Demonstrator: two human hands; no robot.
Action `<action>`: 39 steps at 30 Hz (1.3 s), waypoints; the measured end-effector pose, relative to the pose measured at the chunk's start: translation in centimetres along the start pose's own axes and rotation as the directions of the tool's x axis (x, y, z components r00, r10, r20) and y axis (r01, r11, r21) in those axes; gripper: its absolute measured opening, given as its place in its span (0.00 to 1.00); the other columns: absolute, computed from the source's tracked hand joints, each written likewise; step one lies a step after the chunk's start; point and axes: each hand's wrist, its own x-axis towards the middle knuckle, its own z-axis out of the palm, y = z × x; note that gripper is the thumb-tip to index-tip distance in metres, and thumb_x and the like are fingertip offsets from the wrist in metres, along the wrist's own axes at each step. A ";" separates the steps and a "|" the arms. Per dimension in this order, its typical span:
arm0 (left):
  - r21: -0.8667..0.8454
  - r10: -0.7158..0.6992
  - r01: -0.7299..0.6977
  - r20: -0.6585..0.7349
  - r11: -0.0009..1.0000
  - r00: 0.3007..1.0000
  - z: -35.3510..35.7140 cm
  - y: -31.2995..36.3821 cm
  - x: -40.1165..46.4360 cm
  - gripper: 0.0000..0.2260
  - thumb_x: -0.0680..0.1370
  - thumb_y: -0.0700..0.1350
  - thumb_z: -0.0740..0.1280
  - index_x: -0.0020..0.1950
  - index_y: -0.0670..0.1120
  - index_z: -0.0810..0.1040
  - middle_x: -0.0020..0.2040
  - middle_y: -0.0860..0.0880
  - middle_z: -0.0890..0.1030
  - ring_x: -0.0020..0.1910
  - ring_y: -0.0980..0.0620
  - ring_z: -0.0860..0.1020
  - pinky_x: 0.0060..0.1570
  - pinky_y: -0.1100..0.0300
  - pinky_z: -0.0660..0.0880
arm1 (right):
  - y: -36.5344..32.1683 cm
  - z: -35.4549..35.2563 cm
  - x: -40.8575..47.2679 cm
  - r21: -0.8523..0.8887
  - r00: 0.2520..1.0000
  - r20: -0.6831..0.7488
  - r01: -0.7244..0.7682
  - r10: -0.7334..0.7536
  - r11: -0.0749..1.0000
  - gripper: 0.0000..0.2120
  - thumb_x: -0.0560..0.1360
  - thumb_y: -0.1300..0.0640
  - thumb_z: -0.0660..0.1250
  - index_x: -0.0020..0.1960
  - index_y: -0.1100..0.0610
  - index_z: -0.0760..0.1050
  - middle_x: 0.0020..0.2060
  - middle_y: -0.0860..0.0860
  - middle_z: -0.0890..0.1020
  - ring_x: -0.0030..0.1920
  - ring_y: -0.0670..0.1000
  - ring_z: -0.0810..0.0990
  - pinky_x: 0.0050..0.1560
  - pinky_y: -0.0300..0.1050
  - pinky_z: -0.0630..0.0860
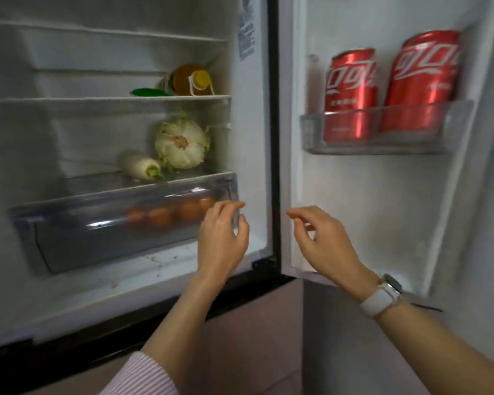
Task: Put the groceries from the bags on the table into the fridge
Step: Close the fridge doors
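Observation:
The fridge stands open in front of me. A clear drawer (pixel 83 220) at its bottom holds several brown eggs (pixel 160 216). On the glass shelf above lie a cabbage (pixel 181 145) and a white radish (pixel 140 165). One shelf higher sit a bottle of yellow oil (pixel 193 79) and a green cucumber (pixel 149 92). My left hand (pixel 221 233) hovers at the drawer's right end with fingers apart and empty. My right hand (pixel 321 236), with a white watch on its wrist, is held in front of the lower door, loosely curled and empty.
Two red cola cans (pixel 351 95) (pixel 424 81) stand in the clear door rack (pixel 382 141) on the open door at the right. The top fridge shelves (pixel 106 34) carry nothing. A black door frame (pixel 274 138) runs between cabinet and door.

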 end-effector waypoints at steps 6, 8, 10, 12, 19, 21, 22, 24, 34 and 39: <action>-0.081 0.242 -0.230 0.201 0.970 0.949 6.3 10.5 -5.4 0.17 0.74 0.46 0.57 0.58 0.44 0.78 0.57 0.46 0.79 0.56 0.47 0.76 0.56 0.56 0.72 | 5.2 -12.4 -6.6 -0.288 0.944 -0.327 -0.062 -0.038 0.956 0.17 0.73 0.58 0.56 0.58 0.65 0.73 0.52 0.61 0.77 0.54 0.54 0.71 0.58 0.38 0.64; -0.076 0.283 -0.273 0.227 0.959 0.932 7.7 13.0 -5.6 0.18 0.74 0.47 0.57 0.61 0.44 0.76 0.60 0.45 0.77 0.59 0.47 0.74 0.57 0.54 0.71 | 7.3 -14.5 -6.3 -0.215 0.908 -0.397 -0.236 0.136 0.948 0.23 0.73 0.59 0.56 0.66 0.66 0.64 0.62 0.65 0.68 0.64 0.56 0.63 0.66 0.37 0.55; -0.065 0.296 -0.289 0.246 0.955 0.923 8.5 15.2 -5.3 0.19 0.74 0.46 0.58 0.63 0.44 0.74 0.63 0.43 0.75 0.61 0.45 0.73 0.57 0.51 0.72 | 8.9 -14.7 -5.7 -0.008 0.883 -0.253 -0.411 0.396 0.912 0.28 0.77 0.60 0.57 0.73 0.64 0.49 0.73 0.61 0.53 0.73 0.54 0.52 0.70 0.38 0.46; -0.057 0.320 -0.316 0.240 0.947 0.917 8.7 16.7 -5.0 0.21 0.73 0.46 0.57 0.65 0.44 0.71 0.66 0.42 0.73 0.62 0.44 0.72 0.57 0.49 0.72 | 9.7 -14.0 -5.5 0.181 0.860 -0.022 -0.499 0.510 0.848 0.32 0.79 0.60 0.56 0.74 0.58 0.39 0.75 0.53 0.45 0.75 0.50 0.46 0.71 0.40 0.45; 0.013 0.541 -0.544 0.086 0.839 0.836 6.3 17.2 -4.8 0.22 0.75 0.45 0.60 0.69 0.46 0.64 0.71 0.41 0.67 0.71 0.46 0.62 0.65 0.55 0.63 | 8.4 -12.9 -9.1 0.095 0.939 -0.206 -0.260 0.274 0.961 0.29 0.73 0.54 0.57 0.72 0.53 0.52 0.69 0.49 0.60 0.69 0.47 0.57 0.70 0.41 0.54; 0.032 0.565 -0.568 0.061 0.823 0.823 5.5 16.6 -5.7 0.23 0.75 0.47 0.61 0.70 0.46 0.63 0.72 0.41 0.64 0.72 0.46 0.61 0.66 0.54 0.60 | 7.7 -13.5 -10.3 0.100 0.953 -0.275 -0.106 0.130 0.989 0.22 0.74 0.53 0.55 0.67 0.54 0.62 0.62 0.54 0.69 0.63 0.47 0.66 0.66 0.39 0.63; 0.039 0.559 -0.561 0.058 0.827 0.827 4.9 16.2 -6.2 0.24 0.76 0.48 0.60 0.71 0.47 0.62 0.72 0.42 0.62 0.72 0.46 0.60 0.67 0.53 0.59 | 7.4 -13.7 -10.5 0.106 0.946 -0.310 -0.064 0.094 0.992 0.19 0.74 0.54 0.55 0.64 0.55 0.65 0.59 0.56 0.72 0.60 0.48 0.69 0.64 0.41 0.66; 0.073 0.518 -0.520 0.050 0.851 0.854 3.6 15.0 -7.0 0.24 0.76 0.51 0.59 0.71 0.48 0.60 0.73 0.44 0.58 0.72 0.47 0.59 0.68 0.51 0.59 | 6.6 -13.4 -10.0 0.137 0.929 -0.350 -0.072 0.116 0.988 0.19 0.74 0.54 0.55 0.65 0.55 0.64 0.59 0.56 0.71 0.60 0.49 0.69 0.64 0.44 0.67; 0.137 0.207 -0.204 -0.006 0.969 0.978 -5.6 9.2 -8.8 0.30 0.75 0.59 0.54 0.75 0.53 0.50 0.75 0.44 0.56 0.75 0.49 0.52 0.71 0.51 0.53 | -2.0 -5.0 -9.5 0.350 0.993 -0.104 0.093 -0.060 0.932 0.28 0.77 0.51 0.52 0.73 0.47 0.43 0.73 0.47 0.55 0.74 0.45 0.55 0.73 0.41 0.54; 0.012 0.013 -0.014 0.079 1.000 0.997 -9.1 6.8 -8.4 0.39 0.71 0.67 0.55 0.74 0.53 0.41 0.77 0.47 0.54 0.75 0.51 0.53 0.71 0.53 0.53 | -5.1 -0.6 -8.2 0.232 0.979 0.012 0.195 -0.203 0.953 0.27 0.76 0.50 0.51 0.73 0.47 0.46 0.73 0.48 0.54 0.74 0.46 0.52 0.73 0.41 0.52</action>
